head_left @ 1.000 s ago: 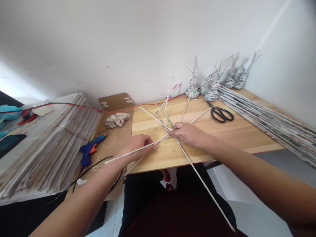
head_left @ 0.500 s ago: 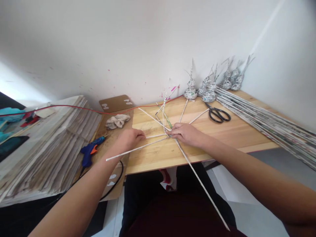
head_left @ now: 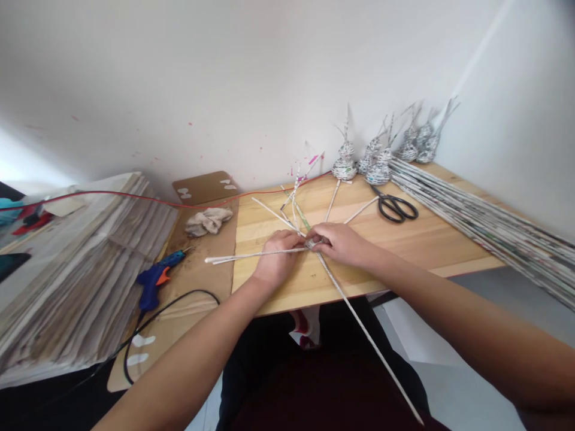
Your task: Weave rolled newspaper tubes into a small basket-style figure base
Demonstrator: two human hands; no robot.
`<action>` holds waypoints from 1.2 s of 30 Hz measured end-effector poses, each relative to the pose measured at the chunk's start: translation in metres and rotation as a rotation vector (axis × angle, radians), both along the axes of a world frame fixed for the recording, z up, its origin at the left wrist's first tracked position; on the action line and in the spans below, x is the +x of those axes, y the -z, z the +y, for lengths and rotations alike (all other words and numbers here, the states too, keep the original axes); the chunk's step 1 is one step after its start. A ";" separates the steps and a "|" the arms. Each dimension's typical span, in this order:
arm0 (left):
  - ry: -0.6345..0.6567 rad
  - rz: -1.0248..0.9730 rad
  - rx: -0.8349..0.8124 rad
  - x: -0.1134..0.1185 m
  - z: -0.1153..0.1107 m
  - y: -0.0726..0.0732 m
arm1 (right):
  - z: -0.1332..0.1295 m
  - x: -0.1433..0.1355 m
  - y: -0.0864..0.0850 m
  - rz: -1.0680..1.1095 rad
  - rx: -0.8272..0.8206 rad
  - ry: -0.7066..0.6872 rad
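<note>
Several thin rolled-paper sticks (head_left: 353, 305) fan out from a small woven centre (head_left: 311, 243) on the wooden table. My right hand (head_left: 338, 242) is closed in a pinch on that centre from the right. From the left, my left hand (head_left: 281, 254) bends its fingers round the paper sticks close to the centre, its fingertips almost meeting those of the right. Two sticks pass by the left hand and point left, side by side. One long stick slants down past the table's front edge over my lap. The fingers partly cover the centre.
Black-handled scissors (head_left: 398, 208) lie at the right, near a bundle of paper sticks (head_left: 476, 224). Gourd-shaped woven paper figures (head_left: 345, 161) line the wall. To the left are a blue glue gun (head_left: 153, 278), a crumpled cloth (head_left: 209, 221) and a tall newspaper stack (head_left: 90, 269).
My left hand has moved right, from partway along the left-pointing sticks to the centre. Those two sticks now lie closer together. My right hand stays at the centre.
</note>
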State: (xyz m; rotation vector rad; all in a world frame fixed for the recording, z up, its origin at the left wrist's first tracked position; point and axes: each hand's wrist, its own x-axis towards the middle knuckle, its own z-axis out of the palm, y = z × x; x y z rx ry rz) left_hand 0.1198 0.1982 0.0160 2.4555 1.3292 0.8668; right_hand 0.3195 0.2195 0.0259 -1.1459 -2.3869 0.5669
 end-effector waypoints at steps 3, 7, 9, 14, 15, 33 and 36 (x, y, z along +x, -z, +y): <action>-0.016 -0.016 -0.035 0.000 0.004 0.000 | 0.000 -0.001 -0.001 0.006 -0.035 0.023; -0.020 -0.026 -0.034 0.002 0.003 0.000 | 0.001 -0.001 -0.002 0.044 -0.079 0.042; -0.029 -0.031 -0.026 0.004 0.002 0.001 | 0.002 -0.002 -0.003 0.050 -0.098 0.051; -0.071 -0.071 0.009 0.007 -0.001 0.005 | 0.002 -0.003 -0.005 0.043 -0.126 0.078; -0.074 -0.079 0.015 0.007 -0.001 0.006 | 0.002 -0.004 -0.005 0.049 -0.130 0.085; -0.151 0.198 0.048 0.003 -0.042 -0.006 | 0.006 -0.008 -0.006 -0.057 -0.031 0.034; -0.050 0.232 0.092 0.007 -0.075 -0.019 | 0.008 -0.009 -0.007 -0.078 -0.039 0.031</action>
